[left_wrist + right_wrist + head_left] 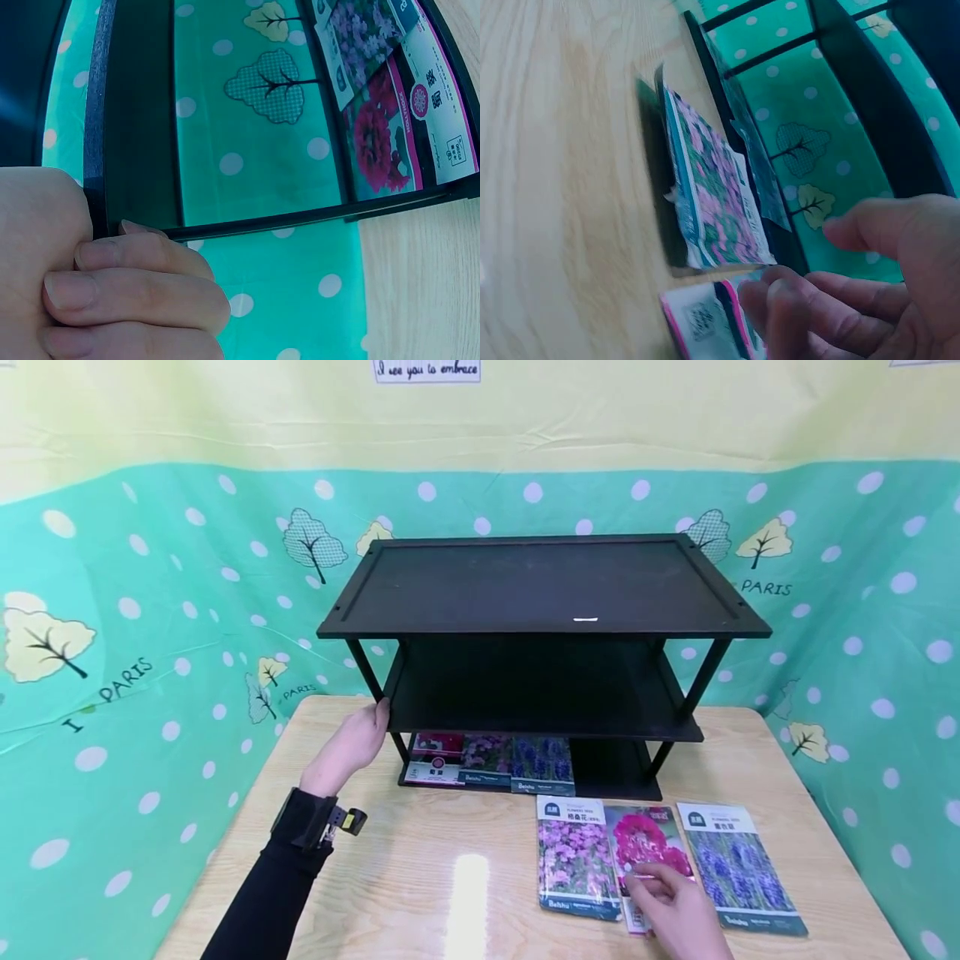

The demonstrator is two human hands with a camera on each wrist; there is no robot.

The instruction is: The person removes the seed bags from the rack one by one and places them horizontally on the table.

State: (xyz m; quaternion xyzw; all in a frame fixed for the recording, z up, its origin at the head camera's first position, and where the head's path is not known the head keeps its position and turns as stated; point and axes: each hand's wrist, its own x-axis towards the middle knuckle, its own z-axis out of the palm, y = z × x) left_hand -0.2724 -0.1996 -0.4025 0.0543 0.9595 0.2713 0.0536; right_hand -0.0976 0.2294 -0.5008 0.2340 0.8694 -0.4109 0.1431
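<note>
My left hand [348,747] grips the left side of a black tiered rack [540,585] at its middle shelf. In the left wrist view its fingers [139,292] are curled at the rack's edge. My right hand [678,910] is over a seed packet with a crimson flower [641,839], the middle one of three on the table. Seen from the right wrist, the thumb stands apart from the bent fingers, with nothing pinched between. A pink-flowered seed packet [576,860] lies left of that hand, and a blue-flowered seed packet [738,868] lies to its right.
On the rack's bottom shelf, at the left, a red-flowered packet [435,758], a purple-flowered packet [486,758] and a blue-flowered packet [542,764] sit side by side. A dotted green curtain [180,610] surrounds the wooden table [405,860].
</note>
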